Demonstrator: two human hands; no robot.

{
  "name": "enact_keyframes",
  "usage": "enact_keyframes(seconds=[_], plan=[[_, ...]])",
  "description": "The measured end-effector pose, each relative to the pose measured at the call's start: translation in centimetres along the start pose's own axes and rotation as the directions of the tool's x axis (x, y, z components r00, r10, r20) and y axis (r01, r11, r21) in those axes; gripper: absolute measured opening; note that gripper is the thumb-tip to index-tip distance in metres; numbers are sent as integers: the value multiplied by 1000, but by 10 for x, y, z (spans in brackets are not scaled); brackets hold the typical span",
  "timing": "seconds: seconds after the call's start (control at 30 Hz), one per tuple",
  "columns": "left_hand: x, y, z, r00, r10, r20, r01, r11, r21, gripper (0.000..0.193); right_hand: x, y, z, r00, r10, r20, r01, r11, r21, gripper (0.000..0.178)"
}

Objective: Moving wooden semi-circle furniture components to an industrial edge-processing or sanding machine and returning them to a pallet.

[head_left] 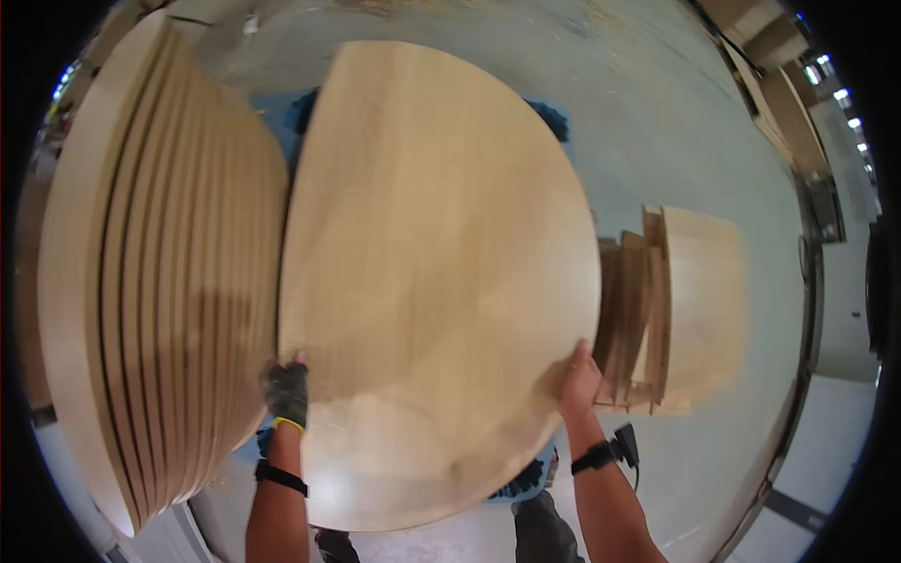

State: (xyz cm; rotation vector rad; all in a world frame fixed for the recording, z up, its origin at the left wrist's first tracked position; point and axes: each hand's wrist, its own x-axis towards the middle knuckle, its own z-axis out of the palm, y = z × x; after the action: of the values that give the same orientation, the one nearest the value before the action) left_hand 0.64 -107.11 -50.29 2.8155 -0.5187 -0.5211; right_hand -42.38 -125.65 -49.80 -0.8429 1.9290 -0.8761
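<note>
In front of me lies a large half-round wooden panel [436,235], pale and smooth, with its straight side to the left and its curve to the right. My left hand [287,389], in a dark glove with a yellow cuff, grips the straight edge near its lower part. At the curved edge, my bare right hand [581,380] is closed around the rim with the thumb on top. The fingers under the panel are hidden on both sides. Beneath it, a blue support [272,111] with dark bristly pads [550,120] shows at the corners.
Close on the left stands a tall stack of similar curved panels [188,263]. To the right are smaller wooden boards [704,300] and brown offcut-like pieces [631,310] on the grey floor [657,122]. More boards [793,103] lean at the far right, near white cabinets [826,460].
</note>
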Motion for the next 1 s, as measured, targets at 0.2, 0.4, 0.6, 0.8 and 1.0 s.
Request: enact_keyframes(seconds=[0.2, 0.4, 0.6, 0.8, 1.0], plan=[[46, -56, 11, 1000, 20, 10, -18, 977, -213, 62, -9, -35, 7, 979, -172, 110, 202, 738, -644, 70], [48, -75, 17, 999, 18, 28, -8, 950, -311, 54, 94, -65, -134, 833, -553, 14, 144, 193, -971, 97], [31, -23, 2, 996, -38, -79, 43, 997, 68, 70, 62, -46, -151, 883, -455, 115, 175, 93, -980, 91], [26, -20, -18, 987, -158, 23, 157, 988, 7, 71, 38, -36, -142, 894, -351, 277, 248, -127, -960, 74], [24, -18, -14, 987, -163, 5, 164, 986, -18, 70, 2, -69, -152, 919, -342, 198, 227, 45, -973, 64]])
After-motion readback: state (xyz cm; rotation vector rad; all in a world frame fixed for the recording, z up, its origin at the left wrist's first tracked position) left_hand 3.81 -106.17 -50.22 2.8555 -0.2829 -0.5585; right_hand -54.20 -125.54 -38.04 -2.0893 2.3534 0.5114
